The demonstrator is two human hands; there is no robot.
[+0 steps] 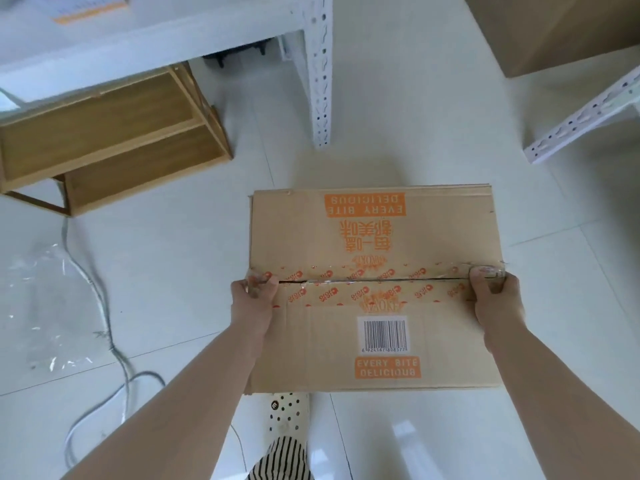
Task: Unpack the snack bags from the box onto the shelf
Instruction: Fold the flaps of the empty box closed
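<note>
Head view. Cardboard box [375, 289] sits on the pale tiled floor [415, 133], top flaps shut, a thin dark slit showing along the centre seam under cut printed tape [349, 277]. Left hand [254, 296] grips the left end of the seam, fingers curled over the near flap's edge. Right hand [495, 292] grips the right end the same way, thumb on top of the flap, fingers tucked at the corner. Barcode label [383, 335] lies between the two forearms, nearer than the hands. No snack bags visible; box contents hidden.

Beyond the left hand, well apart: wooden shelf unit [114, 140] under a white metal rack [320, 71]. Left of the left forearm: grey cable [114, 344] and clear plastic wrap [45, 306]. Far beyond the right hand: second carton [554, 29].
</note>
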